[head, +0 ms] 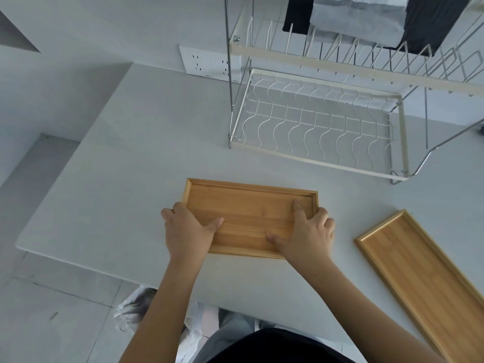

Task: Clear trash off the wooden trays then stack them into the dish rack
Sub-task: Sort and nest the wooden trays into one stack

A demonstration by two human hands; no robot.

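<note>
Looking down through the head camera, I am seeing two wooden trays on the white surface [117,158]. The near tray [251,218] is lying flat right in front of me, and the second tray [424,279] is lying flat off to my right, well apart from it. Both trays are looking bare, with no trash on them that I can spot, so I am guessing the clearing part is done. The dish rack [317,127] is standing farther back on the surface, and I am seeing no tray in it yet, so all the stacking is still left to do.

My left hand [187,229] is gripping the left end of the near tray, with the thumb lying on top of the wood and the other fingers wrapping around the edge. My right hand [309,234] is holding the right end, with the thumb and one of the fingers [298,208] pressing flat on the inside and the rest curling over the rim. Both arms are reaching straight forward. I am thinking the tray is about to be lifted toward the rack.
</note>
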